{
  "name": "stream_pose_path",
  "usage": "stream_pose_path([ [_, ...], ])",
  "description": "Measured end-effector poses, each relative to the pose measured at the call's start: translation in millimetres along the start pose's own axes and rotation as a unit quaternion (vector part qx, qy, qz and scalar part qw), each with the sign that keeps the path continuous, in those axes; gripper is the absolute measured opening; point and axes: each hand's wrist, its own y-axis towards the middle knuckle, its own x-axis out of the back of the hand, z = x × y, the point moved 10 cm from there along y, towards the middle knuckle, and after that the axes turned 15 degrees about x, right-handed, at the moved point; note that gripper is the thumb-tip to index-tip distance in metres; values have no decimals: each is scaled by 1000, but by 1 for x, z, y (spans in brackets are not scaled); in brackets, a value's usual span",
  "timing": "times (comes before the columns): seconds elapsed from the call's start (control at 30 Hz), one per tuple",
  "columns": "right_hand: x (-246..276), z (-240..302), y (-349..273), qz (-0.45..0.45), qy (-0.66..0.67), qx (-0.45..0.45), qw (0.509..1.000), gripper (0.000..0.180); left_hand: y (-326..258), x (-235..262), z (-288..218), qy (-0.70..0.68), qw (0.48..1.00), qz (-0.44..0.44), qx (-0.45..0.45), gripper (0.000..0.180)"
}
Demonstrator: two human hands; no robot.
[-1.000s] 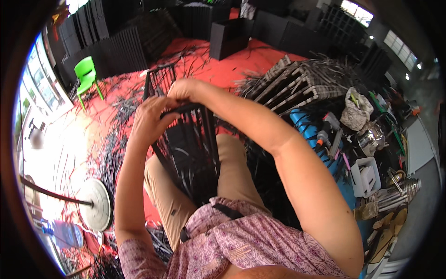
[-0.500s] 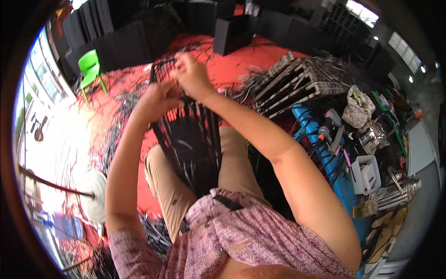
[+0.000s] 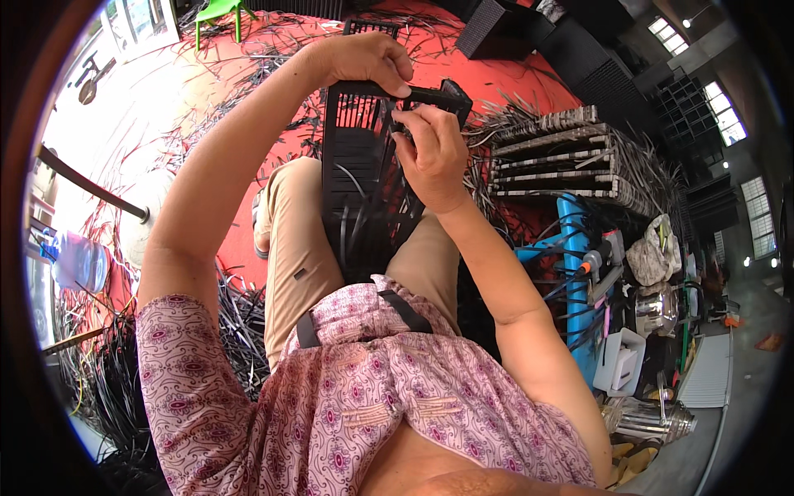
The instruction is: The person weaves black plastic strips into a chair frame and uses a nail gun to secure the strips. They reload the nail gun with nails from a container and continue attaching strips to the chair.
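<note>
We have the black frame (image 3: 353, 149) between our legs (image 3: 304, 240). Our left hand (image 3: 368, 62) lays its thumb on the far rail (image 3: 440, 97), our right hand (image 3: 434, 157) curls just nearer — what either grips, we cannot tell. The step looks like fingerwork there — the next move seems to call for steadiness.

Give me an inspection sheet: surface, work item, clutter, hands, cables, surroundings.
Surface: red floor, littered with black strips.
Work item: black slatted frame between the legs.
Clutter: whitish bag and shiny metal vessel, right.
Left hand: at the frame's upper edge, fingers curled.
Right hand: near the left, fingers bent; hold unclear.
Cables: cannot be told from the strips.
Surroundings: green plastic chair, upper left; stacked woven pieces, right.
</note>
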Motion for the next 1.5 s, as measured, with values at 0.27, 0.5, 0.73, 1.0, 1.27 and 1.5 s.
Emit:
stream_pose_path([
  [0.27, -12, 14, 8, 0, -15, 55, 998, 31, 0, 4, 10, -54, 998, -20, 40, 46],
  [0.5, -4, -19, 45, 18, -29, 79, 996, 12, 0, 2, 17, -104, 989, -1, 103, 70],
  [0.73, -69, -111, 38, 168, 319, -304, 882, 19, -15, 38, 3, -38, 967, -246, -43, 53],
  [1.0, -108, -122, 16, 240, 448, -441, 740, 8, -80, 28, -24, -1, 874, -429, -229, 20],
  [1.27, -133, -135, -8, 305, 495, -498, 644, 8, -72, 0, -19, 69, 937, -260, -222, 33],
  [1.5, -144, -129, -20, 366, 501, -530, 578, 6, -79, -8, -28, 164, 910, -299, -235, 42],
])
